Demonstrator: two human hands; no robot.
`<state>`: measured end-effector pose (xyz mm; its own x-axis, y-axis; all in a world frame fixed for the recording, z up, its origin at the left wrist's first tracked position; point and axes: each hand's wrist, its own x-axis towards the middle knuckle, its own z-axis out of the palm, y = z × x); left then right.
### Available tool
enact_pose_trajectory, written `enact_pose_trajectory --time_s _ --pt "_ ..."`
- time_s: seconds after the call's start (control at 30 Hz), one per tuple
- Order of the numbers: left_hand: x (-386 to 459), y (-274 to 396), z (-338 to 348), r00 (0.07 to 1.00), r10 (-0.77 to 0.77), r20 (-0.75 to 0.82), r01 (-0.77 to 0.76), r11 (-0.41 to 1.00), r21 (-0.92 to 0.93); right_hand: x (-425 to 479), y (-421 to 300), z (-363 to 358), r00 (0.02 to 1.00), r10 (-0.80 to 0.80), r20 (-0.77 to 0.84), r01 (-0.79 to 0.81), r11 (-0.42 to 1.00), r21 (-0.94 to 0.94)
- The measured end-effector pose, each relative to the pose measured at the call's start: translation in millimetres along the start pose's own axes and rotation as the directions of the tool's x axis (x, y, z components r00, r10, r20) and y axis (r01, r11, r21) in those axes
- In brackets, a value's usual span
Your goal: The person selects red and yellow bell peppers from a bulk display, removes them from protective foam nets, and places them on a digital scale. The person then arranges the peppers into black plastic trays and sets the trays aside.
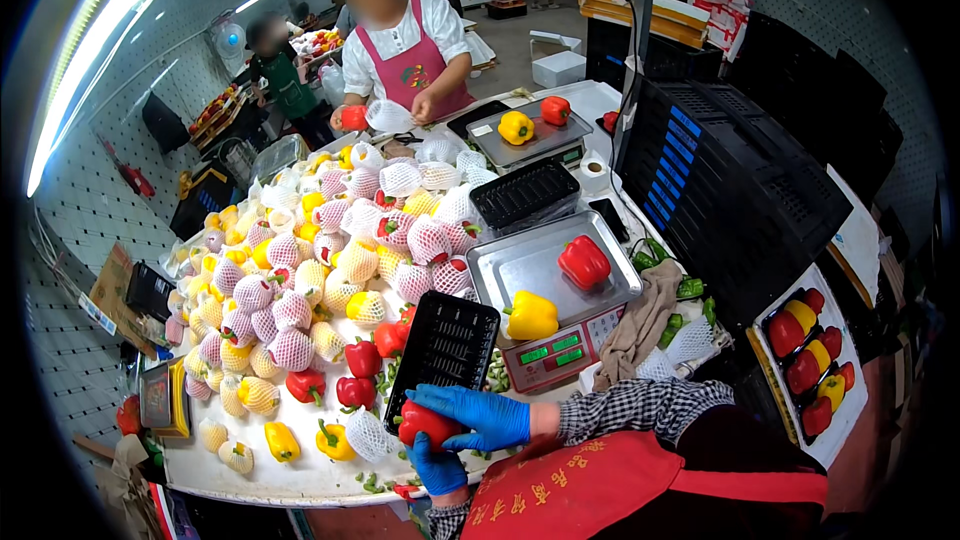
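Note:
Both of my blue-gloved hands are on a red bell pepper [425, 424], at the near end of a black plastic tray [448, 345]. My left hand [437, 466] grips it from below, and my right hand [480, 414] lies over its top and right side. Nothing else is visible in the ribbed tray. Beyond my right hand stands a digital scale [551, 355] with a metal pan [499, 281]. A red bell pepper [584, 262] and a yellow bell pepper [532, 315] sit on the pan. Whether the gripped pepper touches the tray's floor is hidden.
Many peppers in foam net sleeves [292, 307] are heaped on the left. Loose red peppers [363, 358] and an empty foam net [370, 435] lie near the tray. A brown cloth [637, 315] and black crates [720, 187] are on the right. A co-worker [409, 45] stands across the table.

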<state>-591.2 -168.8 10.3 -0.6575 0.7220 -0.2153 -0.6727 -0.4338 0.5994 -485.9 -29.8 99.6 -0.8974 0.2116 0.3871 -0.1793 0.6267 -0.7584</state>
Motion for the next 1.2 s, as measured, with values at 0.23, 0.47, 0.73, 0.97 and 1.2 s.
enact_pose_trajectory --time_s 0.23,0.47,0.73,0.97,1.2 --pt "-0.7 5.1 -34.1 0.996 0.059 -0.069 -0.053 0.994 0.091 -3.6 19.4 -64.3 0.958 0.005 -0.286 -0.086 0.959 -0.271" --pt "-4.6 5.4 -33.2 0.985 0.063 -0.159 -0.048 0.994 0.099 -31.2 59.0 -94.5 0.871 0.179 -0.457 -0.408 0.782 -0.471" --pt "-3.5 4.1 -41.0 0.987 0.039 -0.157 -0.024 0.996 0.091 -42.2 90.3 -87.8 0.852 0.253 -0.458 -0.494 0.679 -0.544" --pt "0.0 0.4 -49.3 0.985 0.02 -0.169 -0.009 0.998 0.07 -45.9 99.4 -94.8 0.816 0.371 -0.443 -0.573 0.622 -0.534" --pt "8.3 -4.2 -56.9 0.984 0.027 -0.175 -0.017 0.998 0.055 -34.9 89.2 -109.8 0.812 0.446 -0.377 -0.584 0.612 -0.534"
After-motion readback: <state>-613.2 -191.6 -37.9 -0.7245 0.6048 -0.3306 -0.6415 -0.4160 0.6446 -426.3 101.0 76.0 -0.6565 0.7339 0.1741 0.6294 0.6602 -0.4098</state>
